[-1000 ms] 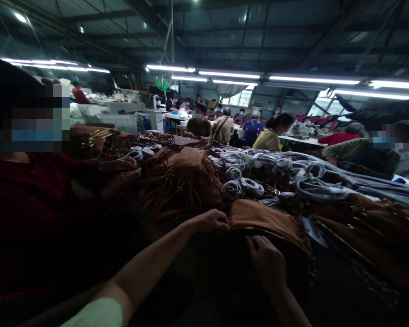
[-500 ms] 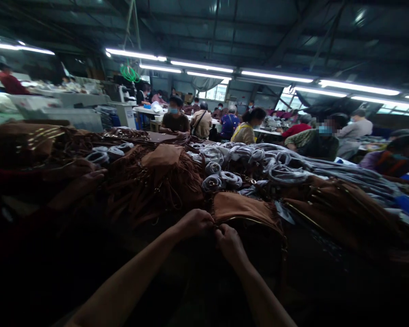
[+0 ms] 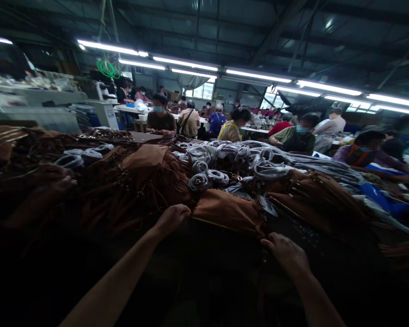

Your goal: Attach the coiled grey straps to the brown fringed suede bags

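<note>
A brown fringed bag (image 3: pixel 230 209) lies in front of me, a gold zipper running along its near edge. My left hand (image 3: pixel 173 218) pinches the bag's left corner at the zipper end. At the opposite corner is my right hand (image 3: pixel 286 252), its fingers curled in against the bag's edge; a small metal clip hangs just below them. Whether those fingers grip the corner or the strap there is too dark to make out.
Another brown fringed bag (image 3: pixel 146 159) lies to the left, and stacked zippered bags (image 3: pixel 313 200) to the right. Grey wrapped strap coils (image 3: pixel 204 170) spread behind. A co-worker's hands (image 3: pixel 52 181) work at far left. Several people sit at tables beyond.
My right hand has moved from beside my left hand along the zipper to the bag's right corner. The zipper edge now lies straighter. The view has turned slightly right.
</note>
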A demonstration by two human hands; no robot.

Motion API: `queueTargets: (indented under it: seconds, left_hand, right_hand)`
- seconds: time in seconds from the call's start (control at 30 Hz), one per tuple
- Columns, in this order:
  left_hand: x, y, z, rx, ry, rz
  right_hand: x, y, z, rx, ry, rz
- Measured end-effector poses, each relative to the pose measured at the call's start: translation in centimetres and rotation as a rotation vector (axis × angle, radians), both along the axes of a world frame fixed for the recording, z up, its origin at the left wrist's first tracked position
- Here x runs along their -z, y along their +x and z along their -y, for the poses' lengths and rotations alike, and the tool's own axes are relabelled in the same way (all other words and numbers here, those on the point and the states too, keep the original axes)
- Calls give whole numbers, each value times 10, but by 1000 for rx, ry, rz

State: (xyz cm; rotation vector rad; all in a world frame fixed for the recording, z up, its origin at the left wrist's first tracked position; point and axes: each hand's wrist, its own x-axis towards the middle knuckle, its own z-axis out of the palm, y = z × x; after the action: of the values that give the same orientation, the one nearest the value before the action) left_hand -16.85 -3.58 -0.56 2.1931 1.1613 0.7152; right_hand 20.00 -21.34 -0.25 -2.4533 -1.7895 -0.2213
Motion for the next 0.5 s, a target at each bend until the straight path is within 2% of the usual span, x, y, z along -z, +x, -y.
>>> queueTargets:
  seconds: [0.07,0.13,0.2,0.27,0.33,0.4,0.5]
  left_hand:
    - [-3,1,1,53,-91,22]
    - [-12,2,5,107,-178,36]
    - [-25,3,11,167,-229,64]
    - [-39,5,19,216,-260,102]
    - [-49,4,25,227,-289,147]
    - [-53,2,27,192,-316,194]
    - [-49,-3,23,121,-348,271]
  right_hand:
    - [-7,-27,-9,-97,146,29]
    - [-14,-64,-26,-267,261,16]
    - [-17,-99,-48,-392,296,17]
    - [-18,-122,-69,-411,287,34]
    - [-21,-129,-84,-426,235,25]
    - [-31,-123,-91,-463,191,5]
    - [-63,-99,-89,-498,243,-86]
